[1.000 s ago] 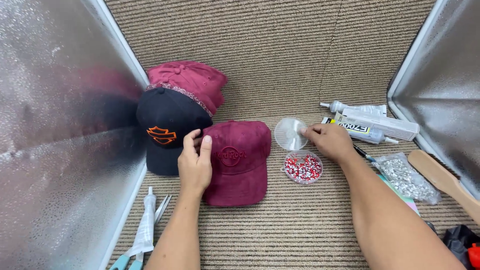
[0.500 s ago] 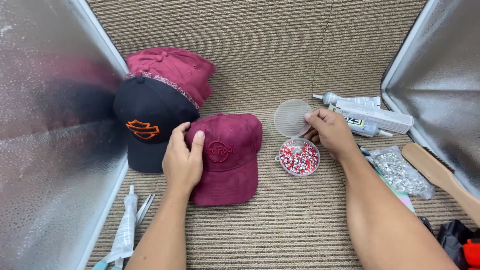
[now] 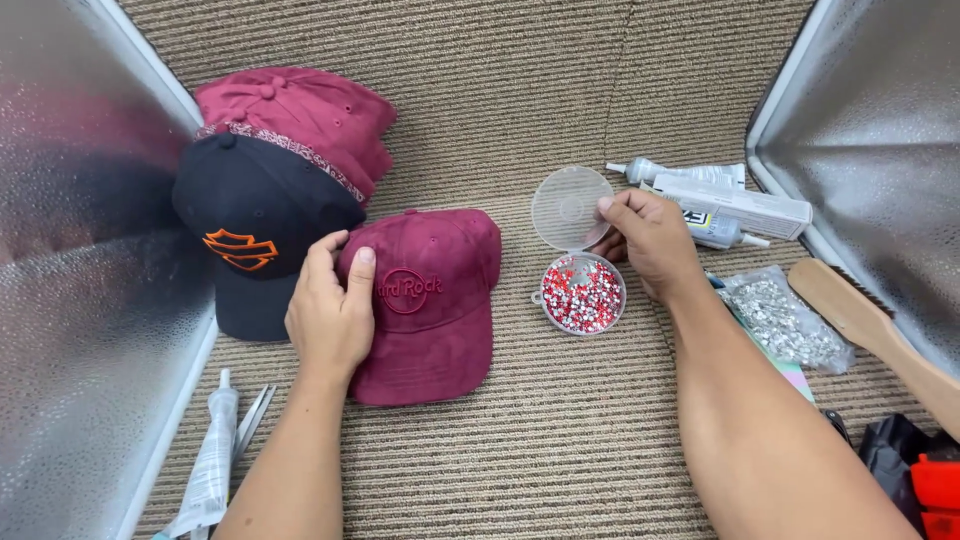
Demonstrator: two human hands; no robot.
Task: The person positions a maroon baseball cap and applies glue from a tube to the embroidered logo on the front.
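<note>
Since half second ago we are swinging clear lid [image 3: 570, 207] fully open and flat; round tub [image 3: 583, 293] of red and silver beads now lying uncovered. Our right hand [image 3: 650, 243] is pinching lid rim between thumb and fingertips. Our left hand [image 3: 330, 310] is pressing on maroon cap [image 3: 430, 300], fingers together, thumb apart. Navy cap [image 3: 255, 235] and red cap [image 3: 300, 110] crowding left foil wall [image 3: 80, 250]. White glue tubes [image 3: 730, 205] lying against right foil wall [image 3: 880, 170]; clear bag [image 3: 785, 320] of silver studs beside forearm. Open carpet [image 3: 560, 440] lying below tub
</note>
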